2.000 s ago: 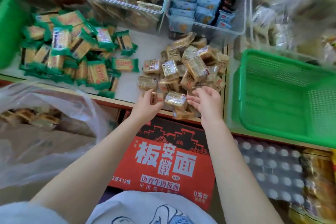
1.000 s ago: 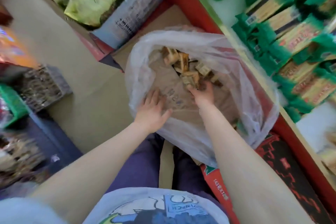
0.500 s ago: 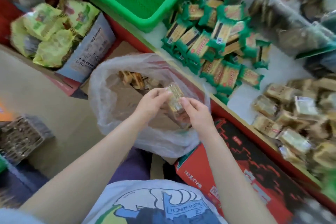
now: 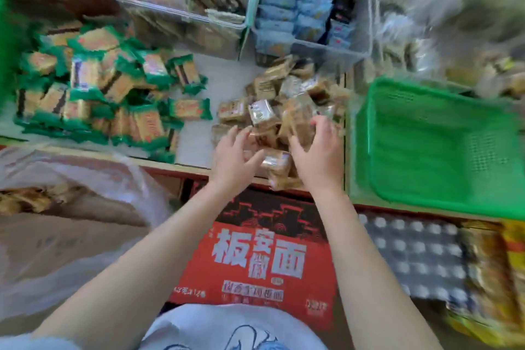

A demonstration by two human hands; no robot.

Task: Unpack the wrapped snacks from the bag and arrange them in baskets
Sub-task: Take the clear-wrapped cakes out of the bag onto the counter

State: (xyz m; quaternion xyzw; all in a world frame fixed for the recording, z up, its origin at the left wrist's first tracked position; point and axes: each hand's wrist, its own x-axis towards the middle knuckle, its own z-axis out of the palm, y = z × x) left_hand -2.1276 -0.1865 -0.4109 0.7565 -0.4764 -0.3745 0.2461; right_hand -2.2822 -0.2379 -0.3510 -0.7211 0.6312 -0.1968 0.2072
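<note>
Now a handful carried from the plastic bag (image 4: 71, 207) is released onto the brown snack pile (image 4: 284, 99); left hand (image 4: 231, 156) fingers are spread, right hand (image 4: 318, 153) fingers are curled round packets.

Your right hand (image 4: 316, 155) covers part of the brown snack pile (image 4: 279, 101), so you cannot tell whether it grips a packet. The whole view is smeared; print on the green packets (image 4: 93, 94) is unreadable. The bag (image 4: 71, 207) runs off the left edge, its contents hazy through the plastic. The basket (image 4: 437, 148) is cut at the right edge.
</note>
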